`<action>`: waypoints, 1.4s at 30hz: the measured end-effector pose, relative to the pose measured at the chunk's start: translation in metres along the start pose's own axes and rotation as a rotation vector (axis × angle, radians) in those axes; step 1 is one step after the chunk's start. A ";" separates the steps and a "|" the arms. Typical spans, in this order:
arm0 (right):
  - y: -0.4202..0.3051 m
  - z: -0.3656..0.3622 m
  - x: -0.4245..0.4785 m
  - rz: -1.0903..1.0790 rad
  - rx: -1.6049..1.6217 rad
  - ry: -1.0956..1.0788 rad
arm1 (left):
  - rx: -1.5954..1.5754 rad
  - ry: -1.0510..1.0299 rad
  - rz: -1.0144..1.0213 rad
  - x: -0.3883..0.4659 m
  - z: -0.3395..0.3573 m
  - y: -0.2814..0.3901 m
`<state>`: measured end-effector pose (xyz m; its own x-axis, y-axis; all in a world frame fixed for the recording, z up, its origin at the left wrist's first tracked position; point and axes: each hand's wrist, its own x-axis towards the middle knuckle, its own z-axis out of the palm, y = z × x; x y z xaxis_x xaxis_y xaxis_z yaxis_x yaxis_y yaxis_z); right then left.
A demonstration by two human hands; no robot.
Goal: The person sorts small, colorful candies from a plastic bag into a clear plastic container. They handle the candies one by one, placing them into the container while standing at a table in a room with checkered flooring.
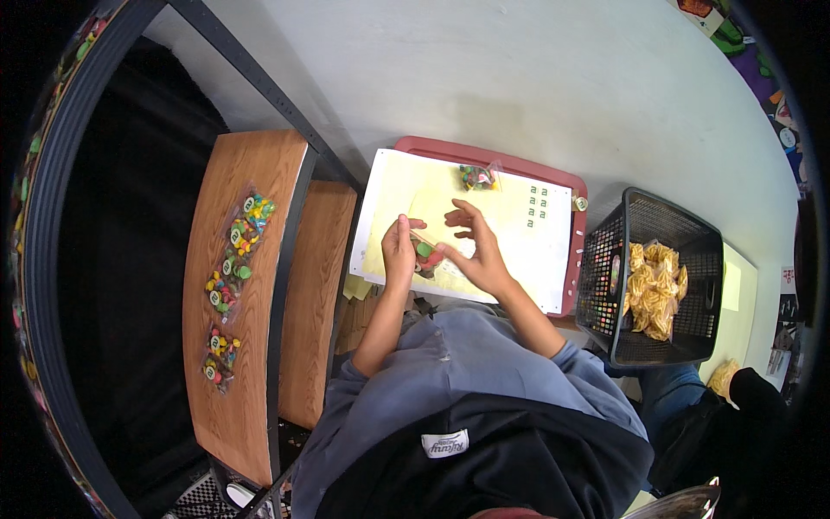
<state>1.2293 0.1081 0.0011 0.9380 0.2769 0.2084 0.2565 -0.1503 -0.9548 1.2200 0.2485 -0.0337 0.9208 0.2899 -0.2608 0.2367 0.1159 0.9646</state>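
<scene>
My left hand (397,253) grips a clear plastic bag of colourful candies (428,263) by its left side, above the near part of a pale yellow and white sheet (499,246). My right hand (478,252) is spread to the right of that bag. Its thumb reaches the bag's upper right edge; whether it touches cannot be made out. Farther back on the sheet lies a second candy bag (477,177). Several small dark-green printed marks (537,206) show at the sheet's right side.
Beneath the sheet is a red plastic lid or tray (493,154). A black perforated basket (600,337) at right holds bagged yellow ridged snacks (653,289). Several labelled candy bags (227,266) lie on a wood-grain shelf (237,422) at left. Another person's black sleeve (755,396) appears lower right.
</scene>
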 end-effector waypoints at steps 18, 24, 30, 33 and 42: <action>0.000 -0.009 0.025 -0.095 0.051 0.287 | -0.350 -0.433 0.010 -0.016 0.005 0.025; 0.002 -0.022 0.018 0.172 0.227 0.051 | -0.306 -0.378 0.009 -0.014 0.005 0.025; 0.000 -0.027 0.020 0.161 -0.001 0.040 | -0.215 -0.419 0.071 -0.012 0.005 0.022; -0.004 -0.028 0.023 0.139 -0.060 0.038 | -0.134 -0.448 0.122 -0.009 0.002 0.018; -0.006 -0.025 0.023 0.053 -0.221 0.103 | -0.163 -0.481 0.115 -0.008 0.003 0.017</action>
<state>1.2555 0.0916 0.0174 0.9676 0.1664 0.1901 0.2399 -0.3689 -0.8980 1.2178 0.2453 -0.0147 0.9854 -0.1553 -0.0695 0.1095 0.2663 0.9577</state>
